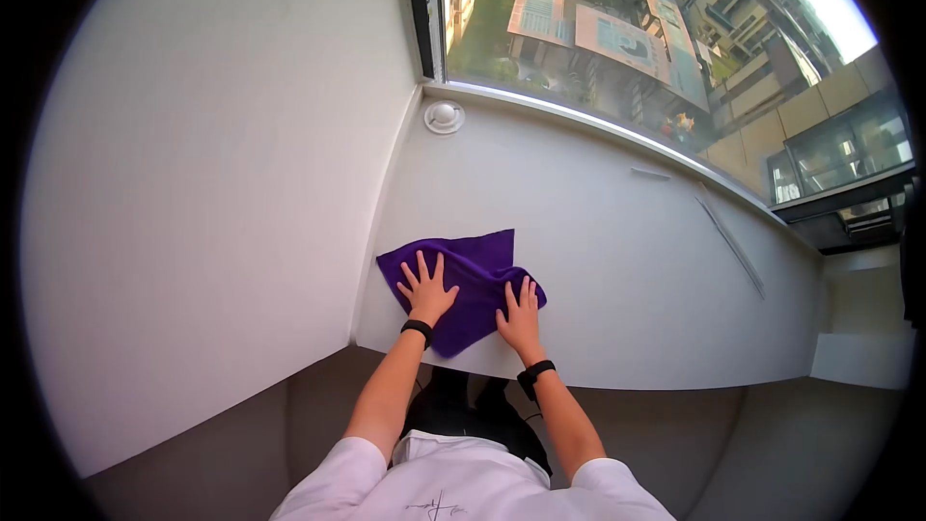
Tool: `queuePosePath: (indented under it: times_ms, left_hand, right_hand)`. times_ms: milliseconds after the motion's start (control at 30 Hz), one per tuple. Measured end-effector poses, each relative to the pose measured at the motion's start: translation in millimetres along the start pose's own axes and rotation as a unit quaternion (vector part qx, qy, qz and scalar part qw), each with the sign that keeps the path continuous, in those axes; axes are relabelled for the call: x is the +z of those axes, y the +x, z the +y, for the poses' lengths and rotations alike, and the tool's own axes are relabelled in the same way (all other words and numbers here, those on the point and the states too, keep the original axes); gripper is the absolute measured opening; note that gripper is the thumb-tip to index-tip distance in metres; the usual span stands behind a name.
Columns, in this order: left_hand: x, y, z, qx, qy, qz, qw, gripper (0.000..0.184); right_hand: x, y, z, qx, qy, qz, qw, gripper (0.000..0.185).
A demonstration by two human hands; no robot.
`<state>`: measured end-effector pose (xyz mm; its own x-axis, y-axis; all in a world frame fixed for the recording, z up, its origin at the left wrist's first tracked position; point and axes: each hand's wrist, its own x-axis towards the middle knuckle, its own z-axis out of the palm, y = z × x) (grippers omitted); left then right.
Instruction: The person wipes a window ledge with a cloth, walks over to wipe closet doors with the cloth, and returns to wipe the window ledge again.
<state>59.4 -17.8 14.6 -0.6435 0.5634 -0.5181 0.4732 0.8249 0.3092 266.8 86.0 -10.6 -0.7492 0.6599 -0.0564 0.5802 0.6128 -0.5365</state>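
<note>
A purple cloth [477,256] lies spread on the white window sill [617,270], slightly wrinkled, with one corner pointing toward the window. My left hand [427,291] rests flat on its left part, fingers spread. On the cloth's right edge lies my right hand [520,316], its fingers stretched out and a little apart. Both palms face down, and neither hand grips the fabric. A fold runs through the cloth between the two hands. Each wrist wears a black band.
A white wall [222,164] borders the sill on the left. Near the back left corner sits a round white fitting [444,117]. Thin white strips [733,243] lie toward the right. The window [598,29] closes off the back; the sill's front edge is just before my body.
</note>
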Motion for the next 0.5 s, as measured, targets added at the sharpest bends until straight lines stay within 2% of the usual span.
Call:
queuePosePath:
  times_ms: [67,133,267,333,500]
  left_hand:
    - [-17,29,-2,-0.007,-0.013,0.027,1.0,0.09]
    - [-28,40,-4,0.025,-0.012,0.063,0.998,0.082]
    - [2,38,-16,0.085,0.022,0.114,0.99,0.078]
    - [27,17,-29,0.12,0.046,0.129,0.983,0.07]
    - [49,-58,-20,0.18,0.027,0.012,0.983,0.065]
  right_hand:
    - [11,54,-23,0.024,0.01,0.01,1.0,0.066]
    - [23,82,-47,0.022,0.021,0.008,0.999,0.064]
    - [52,58,-65,-0.021,0.031,-0.019,0.999,0.06]
    - [50,18,-67,-0.046,0.046,-0.047,0.997,0.06]
    - [-3,-68,-19,-0.029,0.035,-0.116,0.992,0.06]
